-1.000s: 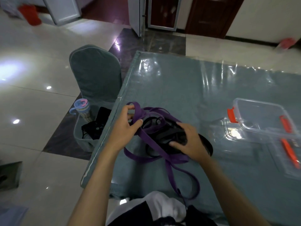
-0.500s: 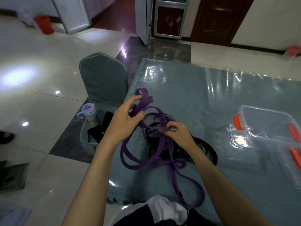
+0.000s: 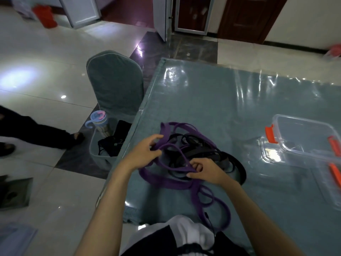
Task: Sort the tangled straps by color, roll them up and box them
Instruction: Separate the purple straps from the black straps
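While the purple strap (image 3: 167, 183) is lying tangled with the black strap (image 3: 204, 154) near the table's (image 3: 203, 100) left edge, both hands, left (image 3: 145, 154) and right (image 3: 204, 172), are pinching purple loops and should be pulling slowly.

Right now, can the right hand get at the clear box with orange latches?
Probably yes. The right hand pinches the purple strap; bare table lies between it and the clear box, open top up. It must first let go.
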